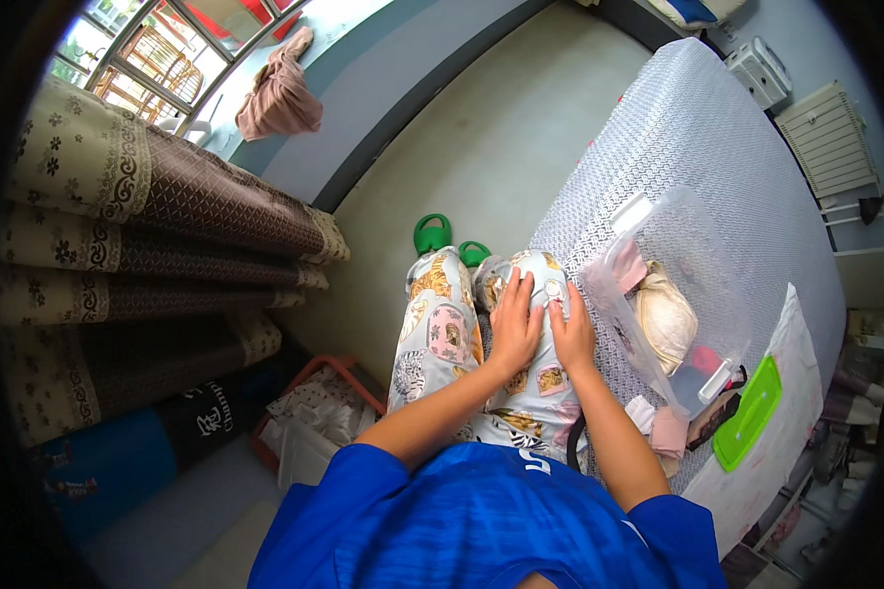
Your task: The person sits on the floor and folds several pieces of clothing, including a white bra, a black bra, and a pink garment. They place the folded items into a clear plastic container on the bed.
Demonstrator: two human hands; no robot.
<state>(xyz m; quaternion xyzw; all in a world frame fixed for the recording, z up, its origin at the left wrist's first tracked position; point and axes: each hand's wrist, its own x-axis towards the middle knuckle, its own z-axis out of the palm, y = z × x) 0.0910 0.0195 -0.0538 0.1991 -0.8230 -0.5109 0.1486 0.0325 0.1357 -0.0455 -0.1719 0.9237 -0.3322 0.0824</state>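
My left hand (pixel 517 332) lies flat on my right thigh, just above the knee, with its fingers stretched out. Beside it on the same patterned trouser leg (pixel 531 393) rests my right hand (pixel 572 330), fingers also extended; neither hand holds anything. Close to my right hand, on the bed, is a see-through plastic box (pixel 709 228). Inside it are a cream bra (pixel 666 319), a pink cloth (pixel 627 268) and a bright pink piece near the closer end. Folded pinkish cloths (pixel 669 433) lie beside the box.
A green lid (pixel 747 413) lies on a white cloth (pixel 778 452) at the right. The patterned bed (pixel 678 128) stretches away. At left hang brown curtains (pixel 206 206), with an orange-rimmed basket (pixel 314 369) below. Green slippers (pixel 432 233) are on the floor. A draped cloth (pixel 277 98) is on the windowsill.
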